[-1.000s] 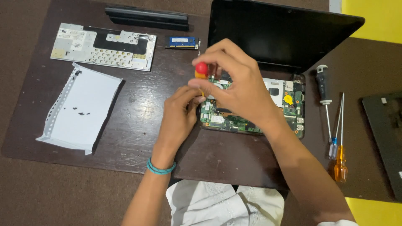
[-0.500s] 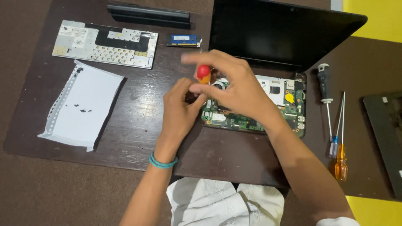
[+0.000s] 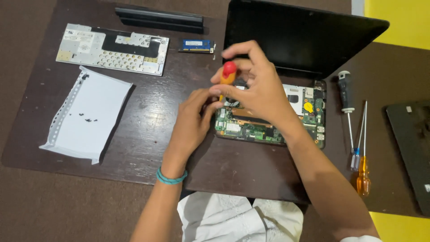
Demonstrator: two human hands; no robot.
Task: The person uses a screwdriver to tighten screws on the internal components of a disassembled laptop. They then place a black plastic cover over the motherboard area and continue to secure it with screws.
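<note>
An opened laptop (image 3: 309, 40) lies on the dark table with its green circuit board (image 3: 251, 130) bare. My right hand (image 3: 257, 87) grips a small screwdriver (image 3: 227, 76) with an orange handle and red cap, held upright over the board's left end. My left hand (image 3: 192, 123) rests at the board's left edge, its fingers by the screwdriver's shaft. The tip is hidden behind the fingers. A teal band circles my left wrist.
A white paper sheet (image 3: 87, 116) with several small dark screws lies at left. Behind it are a metal keyboard plate (image 3: 112, 48), a long black battery (image 3: 159, 18) and a blue memory module (image 3: 197, 45). Three screwdrivers (image 3: 354, 130) lie at right, beside a black cover panel (image 3: 414, 148).
Both hands stay at the board's left end; the right hand's fingers have shifted around the screwdriver handle. The view has shifted slightly.
</note>
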